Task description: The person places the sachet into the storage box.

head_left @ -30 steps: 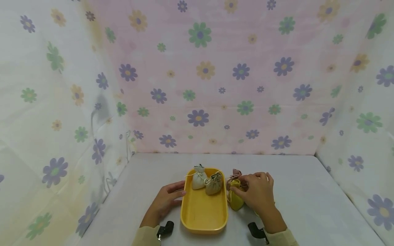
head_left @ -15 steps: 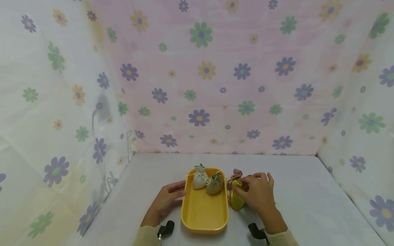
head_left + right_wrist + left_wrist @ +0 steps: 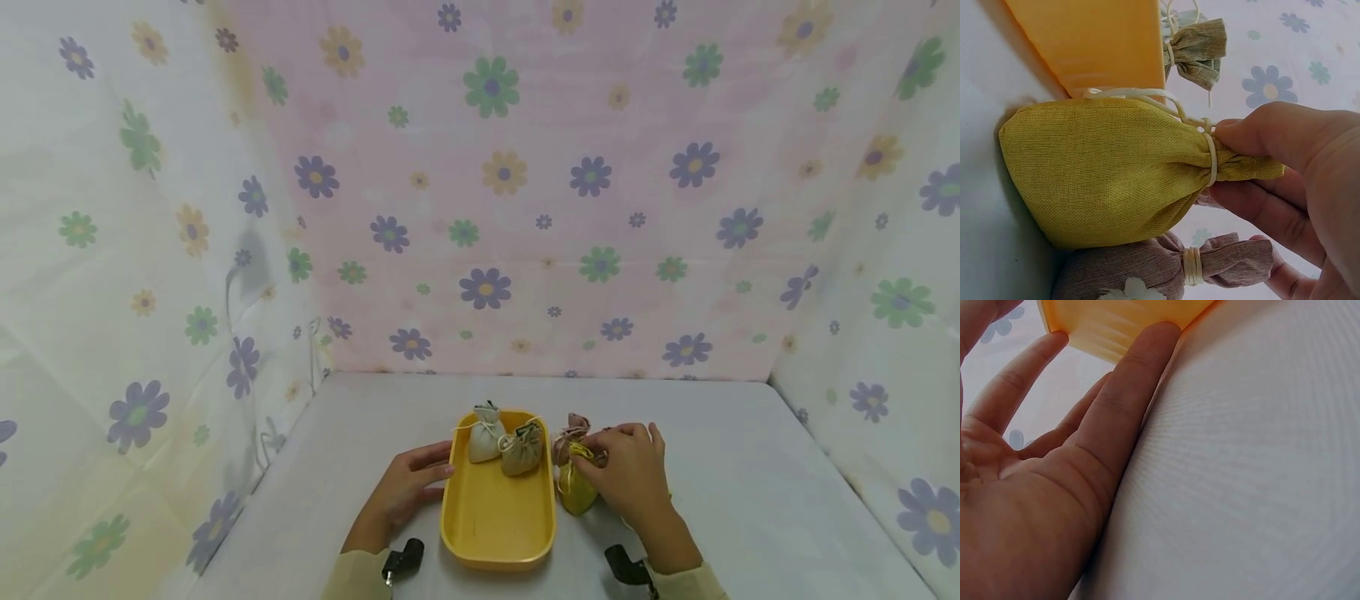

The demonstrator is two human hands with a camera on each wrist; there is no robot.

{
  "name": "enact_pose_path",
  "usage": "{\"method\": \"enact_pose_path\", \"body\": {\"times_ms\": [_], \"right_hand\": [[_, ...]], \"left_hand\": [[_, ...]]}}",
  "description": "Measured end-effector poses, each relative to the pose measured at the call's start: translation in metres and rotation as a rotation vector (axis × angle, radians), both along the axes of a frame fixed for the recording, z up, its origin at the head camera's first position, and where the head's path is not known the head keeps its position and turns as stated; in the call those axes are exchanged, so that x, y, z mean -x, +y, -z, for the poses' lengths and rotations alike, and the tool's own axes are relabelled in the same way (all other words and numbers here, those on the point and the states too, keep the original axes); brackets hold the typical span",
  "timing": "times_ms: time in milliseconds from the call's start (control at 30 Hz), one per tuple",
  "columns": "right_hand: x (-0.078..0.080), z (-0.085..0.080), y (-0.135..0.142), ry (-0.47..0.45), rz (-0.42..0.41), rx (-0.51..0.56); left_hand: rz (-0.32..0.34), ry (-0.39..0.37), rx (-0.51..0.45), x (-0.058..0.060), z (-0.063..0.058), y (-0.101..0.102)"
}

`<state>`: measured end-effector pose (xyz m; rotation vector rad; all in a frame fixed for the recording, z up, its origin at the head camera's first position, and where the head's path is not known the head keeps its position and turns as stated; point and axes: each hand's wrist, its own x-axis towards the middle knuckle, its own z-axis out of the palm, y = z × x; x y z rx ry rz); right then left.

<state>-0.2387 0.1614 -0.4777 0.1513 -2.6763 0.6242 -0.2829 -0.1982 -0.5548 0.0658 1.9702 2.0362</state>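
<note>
Pink flowered backdrop (image 3: 517, 187) well beyond the right hand (image 3: 632, 468); whitish flowered side sheet (image 3: 157, 275), creased, left of the left hand (image 3: 405, 490). White tabletop (image 3: 757, 492) beneath both. Light soft, dim.

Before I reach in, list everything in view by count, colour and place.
tray: one, yellow, between the hands
white bag: one, white, tray's far left
olive bag: one, olive-beige, in the tray, right of the white bag
yellow bag: one, yellow, right of the tray
mauve bags: at least one, mauve, by the yellow bag; exact count hidden
table: one, white, underneath
flowered sheets: count unclear, pink and white, behind and both sides
wrist cameras: two, black, at the wrists
sleeves: two, beige, near edge
left hand: one, bare, touching the tray
right hand: one, bare, pinching the yellow bag's neck
</note>
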Motion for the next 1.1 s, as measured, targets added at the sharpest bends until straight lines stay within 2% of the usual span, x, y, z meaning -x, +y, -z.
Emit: {"method": "enact_pose_path", "body": {"times_ms": [567, 867, 1100], "right_hand": [[-0.003, -0.007, 0.0, -0.01, -0.002, 0.036], [-0.008, -0.011, 0.002, 0.061, -0.029, 0.068], [-0.009, -0.016, 0.0, 0.08, -0.056, 0.074]], "left_hand": [[-0.002, -0.001, 0.013, 0.0, -0.002, 0.001], [-0.004, -0.004, -0.006, -0.001, -0.001, 0.001], [-0.01, -0.002, 0.0, -0.002, -0.003, 0.002]]}}
